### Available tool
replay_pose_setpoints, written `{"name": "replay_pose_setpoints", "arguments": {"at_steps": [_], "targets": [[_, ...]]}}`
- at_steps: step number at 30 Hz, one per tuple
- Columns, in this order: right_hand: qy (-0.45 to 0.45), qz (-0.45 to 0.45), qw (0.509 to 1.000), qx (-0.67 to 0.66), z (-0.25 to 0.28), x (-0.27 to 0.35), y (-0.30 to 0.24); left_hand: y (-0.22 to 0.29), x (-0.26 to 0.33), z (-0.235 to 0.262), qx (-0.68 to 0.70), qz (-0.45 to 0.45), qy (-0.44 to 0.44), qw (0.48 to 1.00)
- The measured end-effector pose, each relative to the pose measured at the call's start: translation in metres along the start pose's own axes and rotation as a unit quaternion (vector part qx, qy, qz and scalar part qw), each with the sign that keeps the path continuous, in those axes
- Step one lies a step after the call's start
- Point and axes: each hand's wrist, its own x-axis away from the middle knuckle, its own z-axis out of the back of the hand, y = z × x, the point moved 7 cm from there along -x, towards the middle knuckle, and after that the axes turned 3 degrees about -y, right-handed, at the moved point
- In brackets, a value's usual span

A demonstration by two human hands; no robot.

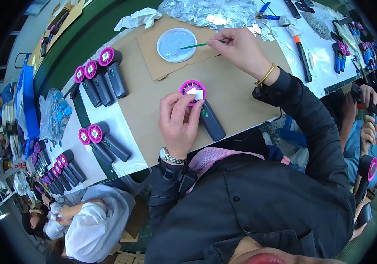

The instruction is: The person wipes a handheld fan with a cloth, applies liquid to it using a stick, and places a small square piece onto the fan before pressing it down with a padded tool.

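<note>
In the middle of the cardboard, my left hand [180,121] pinches a small white square plate [199,95] between thumb and finger. Right behind it lies a handheld fan [212,121] with a dark grey handle and a pink ring head, its centre partly covered by my fingers. Farther off, my right hand [237,46] grips a thin green stick [196,45]. The stick's tip reaches into a shallow white tub [176,31] of pale translucent paste.
More pink-headed fans [104,79] lie at the left, with others [102,143] nearer the edge. A heap of clear small packets [215,13] sits at the back. Pliers [267,16] and an orange-black knife [302,57] lie at right. Co-workers sit on both sides.
</note>
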Motion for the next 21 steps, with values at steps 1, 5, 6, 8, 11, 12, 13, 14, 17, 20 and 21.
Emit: {"name": "replay_pose_setpoints", "arguments": {"at_steps": [1,5,6,8,11,12,13,14,17,20,21], "targets": [[-0.018,-0.023,1.0,-0.01,-0.002,-0.001,0.003,0.001,-0.001,0.0,0.011,0.01,-0.001,1.0],[-0.033,-0.047,0.998,-0.035,-0.01,-0.002,0.006,0.0,-0.002,0.0,-0.003,-0.013,-0.001,1.0],[-0.032,-0.048,0.997,-0.043,-0.011,-0.002,0.006,0.001,-0.002,0.0,-0.016,-0.029,0.0,0.999],[-0.036,-0.057,0.997,-0.031,-0.008,-0.002,0.005,0.001,-0.001,0.0,-0.005,-0.016,0.003,1.0],[-0.041,-0.076,0.996,-0.004,-0.005,-0.002,0.008,0.002,0.0,-0.001,0.019,0.007,0.006,1.0],[-0.044,-0.094,0.994,-0.021,-0.008,-0.003,0.013,0.001,0.001,0.0,0.003,0.013,0.005,1.0],[-0.047,-0.111,0.992,-0.038,-0.011,-0.003,0.018,0.001,0.001,0.0,-0.013,0.019,0.003,1.0],[-0.05,-0.128,0.989,-0.055,-0.013,-0.003,0.021,0.0,0.001,0.0,-0.03,0.026,0.002,0.999],[-0.064,-0.152,0.983,-0.078,-0.017,-0.004,0.023,-0.003,0.003,-0.002,-0.036,0.005,0.006,0.999],[-0.071,-0.175,0.976,-0.111,-0.022,-0.004,0.032,-0.003,0.004,-0.002,-0.038,-0.009,0.01,0.999],[-0.073,-0.185,0.971,-0.133,-0.025,-0.004,0.036,-0.003,0.004,-0.001,-0.037,-0.013,0.011,0.999]]}}
